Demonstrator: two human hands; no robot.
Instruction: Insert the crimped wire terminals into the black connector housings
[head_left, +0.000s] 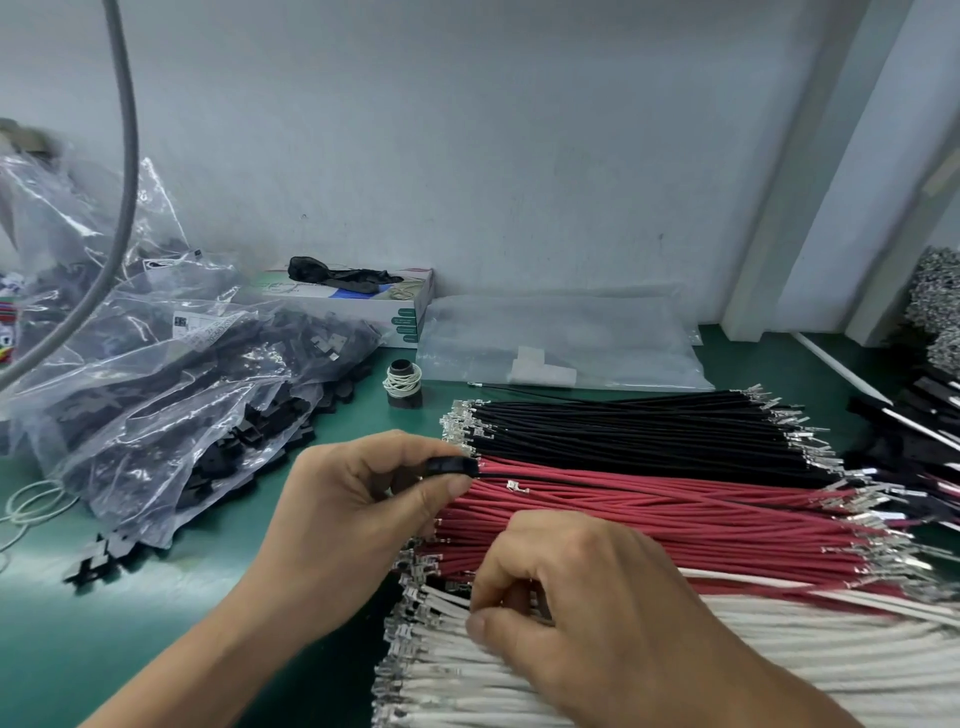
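The left hand (358, 499) pinched a black connector housing (451, 466) between thumb and forefinger, its mouth turned toward the wire rows, seemingly to receive a terminal; a black wire (524, 475) already ran out of it. The right hand (576, 597) curled its fingers down among the white wires (779, 654) at their terminal ends, apparently picking one; whether it gripped one was hidden under the fingers. Red wires (675, 514) and black wires (649, 431) lay in sorted rows across the green worktop (156, 613), toward its right edge. Bags of housings (171, 395) sat at the left, their contents blurred.
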